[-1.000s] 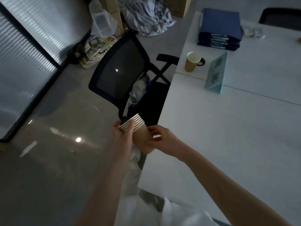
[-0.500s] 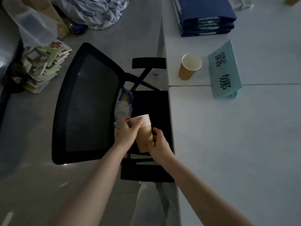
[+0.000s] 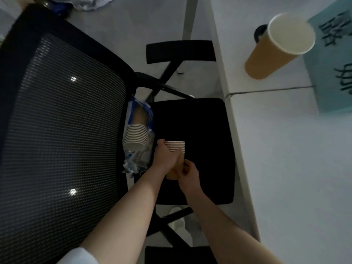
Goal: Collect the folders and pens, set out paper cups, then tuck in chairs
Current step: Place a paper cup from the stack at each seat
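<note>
Both hands hold the cup stack (image 3: pixel 174 148) over the chair seat (image 3: pixel 192 130): left hand (image 3: pixel 165 158) wraps the rims, right hand (image 3: pixel 187 173) pinches the base, probably peeling one off. Set-out cup (image 3: pixel 278 47) at 1 o'clock on surface (image 3: pixel 285 168).

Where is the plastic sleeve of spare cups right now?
The plastic sleeve of cups lies on the chair seat against the mesh backrest, just beside the left hand.

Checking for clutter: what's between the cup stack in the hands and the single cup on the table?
In the head view, only black chair seat and bare white table lie between the held stack and the single cup.
</note>
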Motion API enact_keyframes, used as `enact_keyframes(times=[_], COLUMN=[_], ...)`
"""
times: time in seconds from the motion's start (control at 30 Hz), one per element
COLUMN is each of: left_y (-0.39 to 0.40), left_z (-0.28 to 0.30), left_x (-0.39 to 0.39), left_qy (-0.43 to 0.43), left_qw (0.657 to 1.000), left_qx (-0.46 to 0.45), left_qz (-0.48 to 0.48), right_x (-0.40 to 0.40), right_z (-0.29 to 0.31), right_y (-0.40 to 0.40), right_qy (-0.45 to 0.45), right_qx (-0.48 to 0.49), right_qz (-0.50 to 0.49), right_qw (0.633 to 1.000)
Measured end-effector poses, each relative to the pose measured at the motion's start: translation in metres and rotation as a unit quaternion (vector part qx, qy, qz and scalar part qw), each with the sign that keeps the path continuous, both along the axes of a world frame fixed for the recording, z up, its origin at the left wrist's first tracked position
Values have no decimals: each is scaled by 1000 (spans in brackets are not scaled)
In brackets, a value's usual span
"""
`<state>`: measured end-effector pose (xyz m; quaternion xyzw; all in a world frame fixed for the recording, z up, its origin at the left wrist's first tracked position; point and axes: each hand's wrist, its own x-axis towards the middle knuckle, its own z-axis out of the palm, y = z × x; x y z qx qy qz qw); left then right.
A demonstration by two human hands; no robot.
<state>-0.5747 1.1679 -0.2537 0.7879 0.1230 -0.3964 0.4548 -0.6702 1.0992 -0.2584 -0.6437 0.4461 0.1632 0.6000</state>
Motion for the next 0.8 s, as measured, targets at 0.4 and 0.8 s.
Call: enact_keyframes(times=[0.4, 0.8], left_y=[9, 13], left_z=[-6, 109], left_x=[-12, -77], left_qy=[32, -43], left_qw=[993, 995], left_qx=[87, 56], left_qz=[-67, 70], right_x=[-12, -49], right_z=[-1, 163], right_y=[1, -30], right_qy=[63, 1], right_qx=[37, 20], right_qz=[-51, 82], right_qw=[996, 996])
